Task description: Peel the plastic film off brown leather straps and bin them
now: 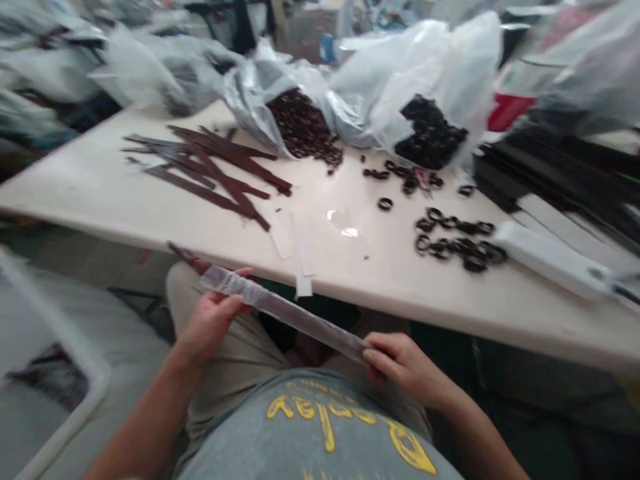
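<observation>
A long, narrow clear plastic sleeve (300,323) stretches between my two hands above my lap, in front of the table edge. From its left end sticks out a dark brown strip (189,256), part of which seems to lie inside the sleeve. My left hand (216,319) is closed around the sleeve near that end, thumb on top. At the other end, my right hand (403,365) pinches the sleeve between thumb and fingers. Several flat brown strips (220,167) lie crossed on the table beyond my left hand.
On the white table (340,233) are a bag of small brown pieces (300,123), a bag of black pieces (430,133) and loose black rings (457,243). A white box-shaped device (553,260) stands right. White paper slips (303,247) overlap the front edge. A pale metal frame (75,387) is left.
</observation>
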The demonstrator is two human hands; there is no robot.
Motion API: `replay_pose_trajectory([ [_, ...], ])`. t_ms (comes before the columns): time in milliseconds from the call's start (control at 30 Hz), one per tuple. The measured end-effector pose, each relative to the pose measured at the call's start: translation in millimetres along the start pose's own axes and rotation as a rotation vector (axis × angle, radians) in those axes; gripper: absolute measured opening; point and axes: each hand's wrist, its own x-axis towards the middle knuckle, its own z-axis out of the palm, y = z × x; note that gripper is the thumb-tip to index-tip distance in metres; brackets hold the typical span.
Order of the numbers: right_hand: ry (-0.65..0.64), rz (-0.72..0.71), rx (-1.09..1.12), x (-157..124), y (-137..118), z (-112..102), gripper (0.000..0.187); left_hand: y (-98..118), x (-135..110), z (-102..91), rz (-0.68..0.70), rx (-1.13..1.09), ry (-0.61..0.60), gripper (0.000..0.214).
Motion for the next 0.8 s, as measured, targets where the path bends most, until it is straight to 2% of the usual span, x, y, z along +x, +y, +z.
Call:
replay_pose_trajectory([
  [67,0.007,-0.013,-0.076,11.5,-1.5,6.6,0.04,-7.1,-11.1,12.5,-0.048,0.075,-0.13,0.054],
  [200,-0.023,-0.043,-0.082,40.6,-3.2,23.8,0.049,-17.2,-16.8,32.5,-0.088,0.04,-0.306,0.044],
  [300,-0.009,-0.022,-0.026,49.4,-2.1,42.6,0.049,-22.7,-27.7,41.8,-0.106,0.019,-0.351,0.031],
  [400,0.029,0.002,0.007,50.5,11.2,54.1,0.052,-27.8,-34.9,43.1,-0.087,0.026,-0.231,0.017],
  [533,0.06,-0.005,-0.034,45.4,26.8,57.8,0.062,-33.4,-27.7,31.0,-0.049,-0.128,-0.028,0.015],
  [633,0.043,-0.001,-0.03,37.2,19.6,58.4,0.063,-36.7,-17.9,16.7,-0.041,-0.273,0.077,0.019],
  [800,0.003,-0.054,-0.026,25.4,0.0,51.1,0.058,-38.8,-3.2,-4.9,-0.025,-0.399,0.182,0.026],
])
